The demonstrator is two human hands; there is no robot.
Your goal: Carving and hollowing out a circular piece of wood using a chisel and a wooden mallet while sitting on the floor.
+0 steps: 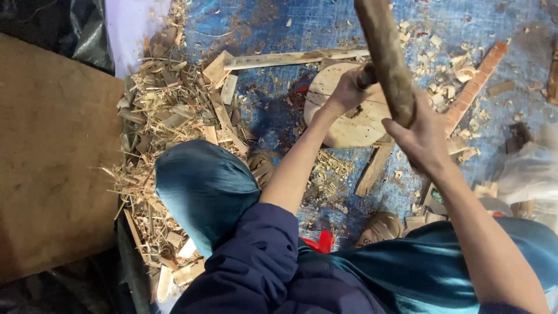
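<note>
A thick brown wooden club [385, 58] is gripped tight in the right hand [421, 136], raised over the round pale wooden disc [349, 107] on the blue tarp floor [279, 116]. A small dark tool [366, 75] is pinched shut in the left hand [343, 93] on the disc. The club looks heavy and stiff, so it's probably best held low on its shaft.

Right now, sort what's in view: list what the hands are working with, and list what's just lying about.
In use:
- round wooden disc, held down by the left hand
- short dark tool gripped in that hand against the disc
- wooden club, raised in the right hand

Lying about:
- shavings pile
- wooden slat
- notched strip
- blue tarp
</note>
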